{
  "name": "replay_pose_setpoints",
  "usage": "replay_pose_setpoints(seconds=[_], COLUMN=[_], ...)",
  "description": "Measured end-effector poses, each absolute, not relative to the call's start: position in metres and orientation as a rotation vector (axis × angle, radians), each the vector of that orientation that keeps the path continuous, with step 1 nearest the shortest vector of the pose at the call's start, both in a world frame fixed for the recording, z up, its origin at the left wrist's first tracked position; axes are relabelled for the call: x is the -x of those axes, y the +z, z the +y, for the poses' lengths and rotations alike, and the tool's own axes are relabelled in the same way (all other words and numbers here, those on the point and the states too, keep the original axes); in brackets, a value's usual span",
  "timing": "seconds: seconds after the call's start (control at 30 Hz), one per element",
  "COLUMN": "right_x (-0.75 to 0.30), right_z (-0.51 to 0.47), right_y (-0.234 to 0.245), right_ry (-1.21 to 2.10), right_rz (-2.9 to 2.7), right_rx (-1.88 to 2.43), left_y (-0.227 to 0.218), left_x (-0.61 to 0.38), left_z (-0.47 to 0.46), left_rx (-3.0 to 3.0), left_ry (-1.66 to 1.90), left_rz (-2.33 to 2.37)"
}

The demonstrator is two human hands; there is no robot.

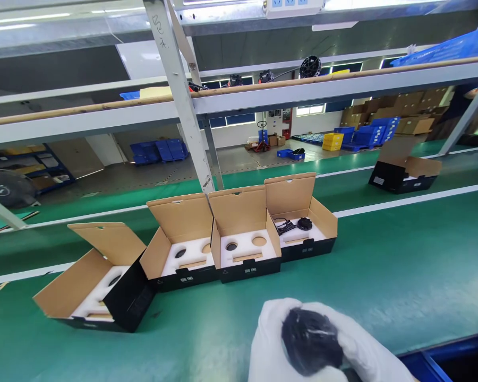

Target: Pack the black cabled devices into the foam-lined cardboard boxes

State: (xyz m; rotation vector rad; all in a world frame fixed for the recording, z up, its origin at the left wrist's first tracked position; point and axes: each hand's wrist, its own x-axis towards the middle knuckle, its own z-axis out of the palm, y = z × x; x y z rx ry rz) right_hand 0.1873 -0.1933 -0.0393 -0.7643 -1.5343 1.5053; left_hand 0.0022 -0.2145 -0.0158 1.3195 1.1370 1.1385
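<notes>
At the bottom of the head view, my left hand [266, 342] and my right hand [366, 342], both in white gloves, close round a black round part [311, 339] from either side. Its surface looks shiny and partly blurred, so I cannot make out its exact kind. Beyond my hands stand open black cardboard boxes with white foam inserts: a far-left box [131, 297], a second box [191, 278], a third box [250, 269] and a fourth box [310, 249]. A black cable [286, 227] and a black disc-shaped part [304, 224] lie in the fourth box.
The boxes rest on a green work surface [207, 339]. Another open box [402, 178] stands farther right. A metal post [183, 101] rises behind the row, with a shelf beam [322, 90] across. A blue bin [426, 366] edges in at bottom right.
</notes>
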Motion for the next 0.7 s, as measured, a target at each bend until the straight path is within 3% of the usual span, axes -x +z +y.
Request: replay_pose_setpoints(seconds=[0.13, 0.23, 0.37, 0.5, 0.6, 0.7], right_x=[-0.176, -0.153, -0.122, -0.098, -0.082, -0.066], right_z=[-0.203, -0.211, -0.203, -0.138, -0.066, -0.005], right_y=[-0.021, 0.011, 0.072, 0.11, 0.106, 0.078], right_ry=[0.247, -0.296, -0.472, -0.321, -0.392, -0.272], right_rz=[-2.072, -2.234, -2.364, -2.215, -2.071, -2.261], right_rx=[0.922, 0.705, 0.605, 0.981, 1.419, 1.774], left_y=[-0.022, -0.033, -0.044, -0.07, -0.1, -0.12], left_x=[0.02, 0.034, 0.056, 0.078, 0.094, 0.118], left_z=[-0.217, -0.222, -0.202, -0.177, -0.186, -0.21], left_rx=[-0.875, -0.846, -0.861, -0.862, -0.686, -0.602], left_ry=[1.066, 1.067, 1.061, 0.965, 0.806, 0.881], left_rz=[0.835, 0.863, 0.854, 0.719, 0.699, 0.744])
